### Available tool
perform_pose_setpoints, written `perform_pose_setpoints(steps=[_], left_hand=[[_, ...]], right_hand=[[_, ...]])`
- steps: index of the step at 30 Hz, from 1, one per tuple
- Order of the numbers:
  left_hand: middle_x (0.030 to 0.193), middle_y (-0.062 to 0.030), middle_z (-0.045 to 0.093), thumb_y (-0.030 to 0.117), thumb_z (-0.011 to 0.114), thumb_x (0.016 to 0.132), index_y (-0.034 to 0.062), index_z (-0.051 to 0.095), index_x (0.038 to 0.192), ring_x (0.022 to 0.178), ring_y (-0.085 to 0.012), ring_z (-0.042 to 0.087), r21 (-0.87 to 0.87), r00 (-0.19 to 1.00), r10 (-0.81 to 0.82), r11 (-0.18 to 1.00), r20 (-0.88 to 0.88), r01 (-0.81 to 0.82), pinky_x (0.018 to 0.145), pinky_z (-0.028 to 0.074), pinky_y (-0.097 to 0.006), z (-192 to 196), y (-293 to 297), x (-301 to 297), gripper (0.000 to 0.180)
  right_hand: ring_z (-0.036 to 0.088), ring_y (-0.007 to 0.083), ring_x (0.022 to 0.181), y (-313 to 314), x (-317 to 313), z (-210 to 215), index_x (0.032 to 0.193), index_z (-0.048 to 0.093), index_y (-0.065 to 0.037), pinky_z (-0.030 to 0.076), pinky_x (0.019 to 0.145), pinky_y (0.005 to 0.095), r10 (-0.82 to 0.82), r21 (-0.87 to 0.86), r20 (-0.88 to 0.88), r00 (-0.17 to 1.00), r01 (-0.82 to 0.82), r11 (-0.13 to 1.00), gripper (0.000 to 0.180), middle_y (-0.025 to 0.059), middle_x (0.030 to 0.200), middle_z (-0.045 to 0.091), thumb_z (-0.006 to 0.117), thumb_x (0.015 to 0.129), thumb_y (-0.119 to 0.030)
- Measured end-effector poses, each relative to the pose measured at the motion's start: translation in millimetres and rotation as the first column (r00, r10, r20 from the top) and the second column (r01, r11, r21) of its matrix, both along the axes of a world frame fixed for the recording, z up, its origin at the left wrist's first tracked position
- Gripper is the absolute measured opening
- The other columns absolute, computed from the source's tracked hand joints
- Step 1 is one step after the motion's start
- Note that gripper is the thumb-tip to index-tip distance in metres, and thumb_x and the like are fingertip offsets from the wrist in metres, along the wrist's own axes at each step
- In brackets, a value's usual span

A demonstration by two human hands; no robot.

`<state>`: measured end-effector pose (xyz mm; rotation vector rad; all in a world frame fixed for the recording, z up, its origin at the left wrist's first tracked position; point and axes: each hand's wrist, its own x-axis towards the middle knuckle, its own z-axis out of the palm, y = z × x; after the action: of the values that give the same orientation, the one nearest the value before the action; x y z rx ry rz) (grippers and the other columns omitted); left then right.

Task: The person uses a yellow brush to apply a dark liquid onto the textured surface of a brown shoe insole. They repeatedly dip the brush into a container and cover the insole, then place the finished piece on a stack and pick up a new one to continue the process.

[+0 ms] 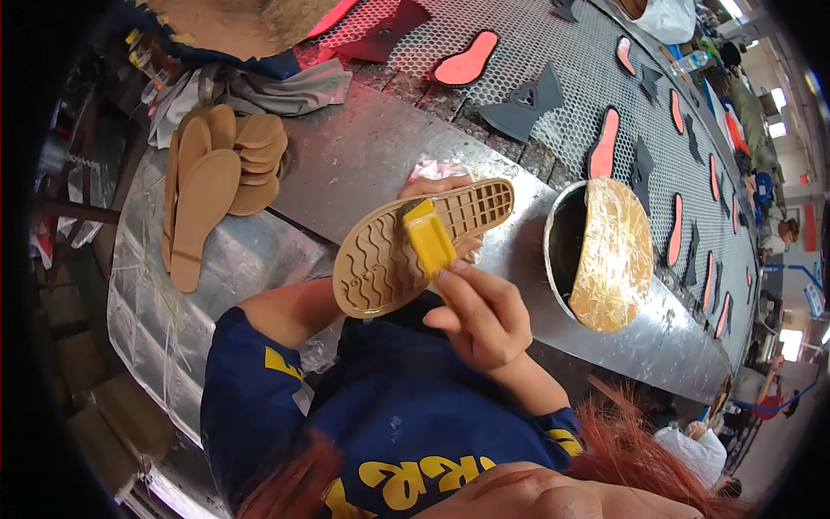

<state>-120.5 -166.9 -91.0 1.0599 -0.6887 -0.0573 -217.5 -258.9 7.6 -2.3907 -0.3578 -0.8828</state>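
A tan shoe sole (376,268) is held tilted in front of me, its wavy and gridded tread facing up. My left hand (435,186) grips it from behind; fingers show past its far edge and the palm is hidden. In my right hand (486,318) is a flat yellow block-shaped tool (428,240), pinched between thumb and fingers. Its far end lies over the middle of the tread; whether it touches cannot be made out, and its exact kind is unclear.
Several tan soles (206,203) are stacked on the metal table (307,156) at left, near a grey cloth (294,86). At right stands a round pot (566,251), partly covered by a tape-wrapped board (618,259). Beyond, a mesh conveyor (553,52) carries pink insoles (467,60) and black cut pieces (525,105).
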Motion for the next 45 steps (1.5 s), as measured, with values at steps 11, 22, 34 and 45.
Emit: perform_pose_setpoints(steps=[11, 22, 34, 45], left_hand=[[0.127, -0.0013, 0.055, 0.017, 0.072, 0.082, 0.0134, 0.044, 0.131, 0.119, -0.0141, 0.049, 0.548, 0.949, -0.084, 0.83, 0.304, -0.102, 0.102, 0.033, -0.03, 14.9, 7.3, 4.6, 0.056], [0.138, 0.0036, 0.047, 0.025, 0.065, 0.087, 0.0245, 0.054, 0.13, 0.127, -0.0177, 0.034, 0.474, 0.985, -0.123, 0.879, 0.124, 0.05, 0.109, 0.026, -0.036, -3.1, 3.4, -8.6, 0.044], [0.134, 0.0049, 0.05, 0.033, 0.061, 0.09, 0.0236, 0.057, 0.127, 0.124, -0.0156, 0.039, 0.663, 0.925, -0.108, 0.727, 0.365, -0.177, 0.108, 0.027, -0.038, -4.3, 6.9, -6.4, 0.039], [0.127, -0.0039, 0.052, 0.028, 0.064, 0.089, 0.016, 0.048, 0.132, 0.119, -0.0197, 0.046, 0.707, 0.966, -0.145, 0.705, 0.216, -0.053, 0.105, 0.034, -0.042, -5.3, 11.6, -12.2, 0.047]], right_hand=[[0.065, 0.02, 0.082, 22.0, 2.2, 16.0, 0.101, 0.069, -0.001, 0.053, 0.064, 0.025, 0.078, -0.03, -0.051, 0.996, -0.08, 0.996, 0.037, 0.0127, 0.095, 0.066, 0.067, 0.085, -0.035], [0.065, 0.0193, 0.083, 30.2, 4.5, 21.7, 0.1, 0.07, -0.001, 0.052, 0.064, 0.0249, 0.157, -0.107, -0.072, 0.985, -0.164, 0.981, 0.04, 0.012, 0.095, 0.067, 0.067, 0.084, -0.038], [0.068, 0.0284, 0.079, 26.4, 10.8, 24.3, 0.095, 0.068, 0.005, 0.059, 0.066, 0.034, 0.377, 0.013, -0.101, 0.921, -0.378, 0.926, 0.042, 0.0176, 0.1, 0.06, 0.067, 0.084, -0.036], [0.063, 0.0243, 0.085, 13.8, 5.4, 21.3, 0.088, 0.062, -0.003, 0.053, 0.072, 0.0316, 0.207, 0.09, -0.082, 0.975, -0.2, 0.976, 0.025, 0.0149, 0.099, 0.065, 0.062, 0.091, -0.028]])
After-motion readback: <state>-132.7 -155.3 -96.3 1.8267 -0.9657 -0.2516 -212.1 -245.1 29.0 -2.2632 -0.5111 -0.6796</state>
